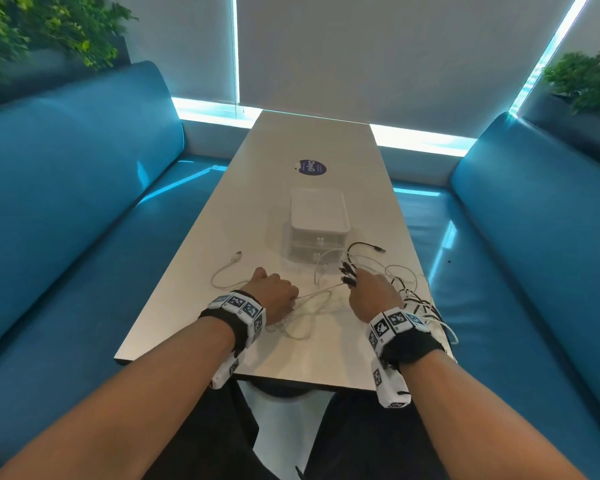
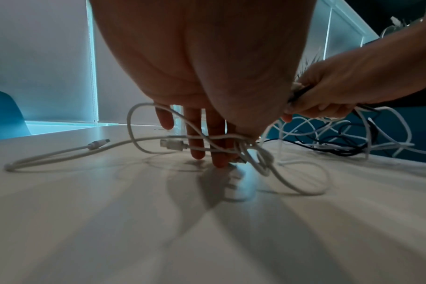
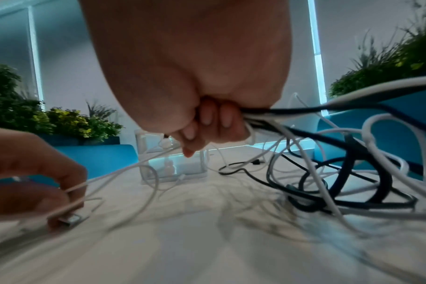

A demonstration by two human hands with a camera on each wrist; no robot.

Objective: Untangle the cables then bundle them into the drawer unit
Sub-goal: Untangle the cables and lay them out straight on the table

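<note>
While right hand [image 1: 374,294] grips cable tangle [image 1: 411,296], 1 drawer unit [image 1: 317,225] sits nearby.

Drawer unit [image 1: 316,226]: 1 (clear, two drawers). Hands: 2. Round sticker [image 1: 312,167]: 1. Cables [image 1: 409,292]: white and black, tangled, number indeterminable.

Left hand [image 1: 274,294] fingers pointing down, pinching, right hand [image 1: 374,294] curled tight, forearms extended

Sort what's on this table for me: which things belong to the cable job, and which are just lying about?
Job:
white cable, pinched by left hand
black and white tangle, gripped by right hand
clear drawer unit, drawers shut

Lying about:
round dark sticker on the table
planter greenery
</note>
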